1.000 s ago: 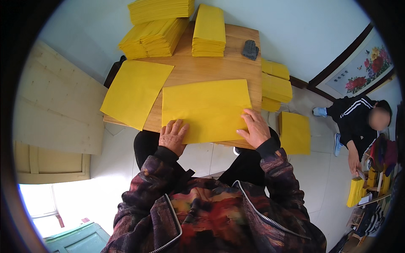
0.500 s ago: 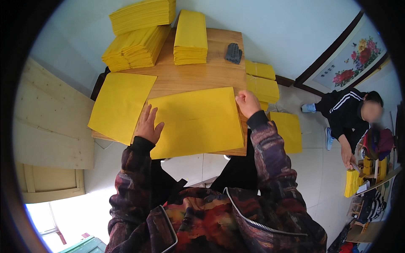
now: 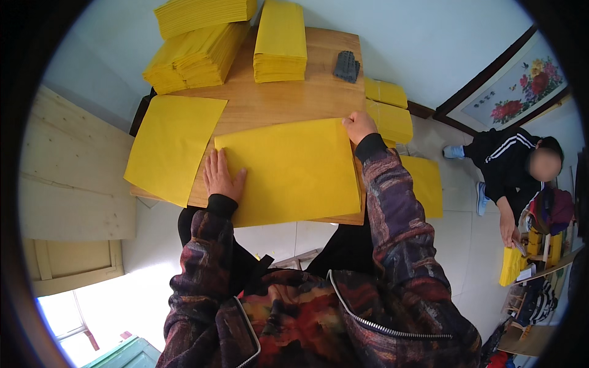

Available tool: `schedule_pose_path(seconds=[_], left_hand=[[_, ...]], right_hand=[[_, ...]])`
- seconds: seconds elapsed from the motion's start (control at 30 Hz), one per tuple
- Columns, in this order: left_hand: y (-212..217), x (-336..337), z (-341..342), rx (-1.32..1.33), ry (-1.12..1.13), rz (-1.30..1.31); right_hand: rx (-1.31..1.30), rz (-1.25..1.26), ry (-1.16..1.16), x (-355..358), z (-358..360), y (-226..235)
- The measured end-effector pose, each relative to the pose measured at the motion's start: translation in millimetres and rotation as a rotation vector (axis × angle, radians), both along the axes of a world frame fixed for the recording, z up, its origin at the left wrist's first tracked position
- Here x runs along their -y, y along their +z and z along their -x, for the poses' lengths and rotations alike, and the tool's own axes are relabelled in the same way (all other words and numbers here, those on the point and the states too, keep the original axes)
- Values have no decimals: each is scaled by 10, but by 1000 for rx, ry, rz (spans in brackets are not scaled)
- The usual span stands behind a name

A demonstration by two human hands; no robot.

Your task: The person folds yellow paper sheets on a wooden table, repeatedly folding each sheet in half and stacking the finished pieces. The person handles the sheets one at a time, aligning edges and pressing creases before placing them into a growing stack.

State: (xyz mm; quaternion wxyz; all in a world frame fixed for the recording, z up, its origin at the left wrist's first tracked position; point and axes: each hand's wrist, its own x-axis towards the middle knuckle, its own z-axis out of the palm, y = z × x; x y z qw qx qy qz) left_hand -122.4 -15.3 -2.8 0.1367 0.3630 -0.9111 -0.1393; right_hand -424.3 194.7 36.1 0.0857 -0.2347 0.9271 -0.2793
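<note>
A large yellow paper sheet [image 3: 291, 172] lies across the front of the wooden table, with another yellow layer's edge showing under its right side. My left hand [image 3: 222, 175] rests flat on its left edge, fingers stretched forward and thumb out. At the far right corner, my right hand [image 3: 359, 127] has its fingers curled and pinched on the sheet; the fingertips are partly hidden. To the left of my left hand, a second yellow sheet [image 3: 175, 147] lies askew and hangs a little over the table's front edge.
Tall stacks of folded yellow paper [image 3: 279, 43] stand at the back of the table [image 3: 325, 92]. A dark grey ribbed object [image 3: 347, 66] lies at the back right. More yellow bundles [image 3: 389, 119] sit beyond the right edge. A person [image 3: 509, 153] crouches at the far right, holding yellow paper.
My right hand has moved from beside the sheet's right edge onto its far corner. My left hand has settled flat on the left edge. The whole view has shifted slightly.
</note>
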Motion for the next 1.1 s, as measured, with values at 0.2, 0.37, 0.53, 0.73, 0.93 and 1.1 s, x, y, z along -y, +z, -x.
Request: schedule_pose_path(seconds=[0.2,0.37,0.53,0.73,0.93,1.1], left_hand=[[47,-54,-3,-12,3,4],[54,-65,9,-11,17,19],[30,-71,25,-36,37,7],[74,-120,51,-38,73,-21],[158,-173,60,-26,73,-30],[117,-124,26,-150,51,-44]], right_hand=[[-53,-88,27,29,0,32],[-100,-155,29,64,1,-8],[-171,-142,34,65,9,-74],[-468,-232,17,130,-169,0],[-424,-133,349,211,-591,-102],[-290,-307,377,132,-644,-140]])
